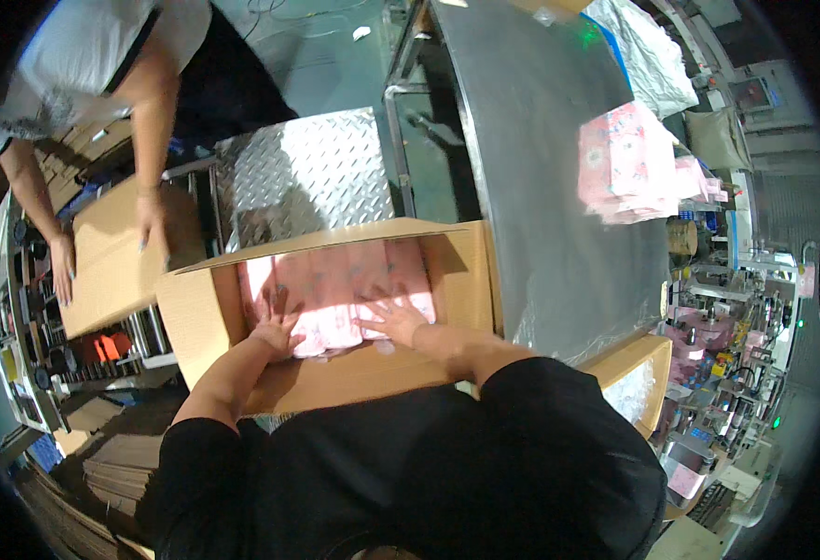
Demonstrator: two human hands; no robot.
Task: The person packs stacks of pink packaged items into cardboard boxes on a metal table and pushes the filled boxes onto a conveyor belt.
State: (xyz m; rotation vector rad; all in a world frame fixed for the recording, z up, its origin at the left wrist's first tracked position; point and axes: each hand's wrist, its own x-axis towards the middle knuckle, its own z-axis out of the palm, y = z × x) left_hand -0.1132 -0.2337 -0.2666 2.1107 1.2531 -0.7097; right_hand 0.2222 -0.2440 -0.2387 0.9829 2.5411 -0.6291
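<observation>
An open cardboard box [354, 381] lies before me with its flaps spread. Inside it, pink patterned soft packs [333, 280] stand side by side in a row. My left hand [277, 329] rests with spread fingers on the near left part of the packs. Toward their right end, my right hand [396, 318] lies palm down, fingers apart, also touching them. Neither hand grips anything. To the right, a stack of similar pink packs [627, 164] sits on the grey table [550, 210].
At the left, a co-worker's hands [151, 224] touch a closed cardboard box [112, 259] on a roller conveyor [147, 336]. A diamond-plate metal sheet [312, 175] lies beyond my box. Another box [655, 392] holding clear plastic stands at the right, near machinery. Flattened cardboard [123, 469] is stacked lower left.
</observation>
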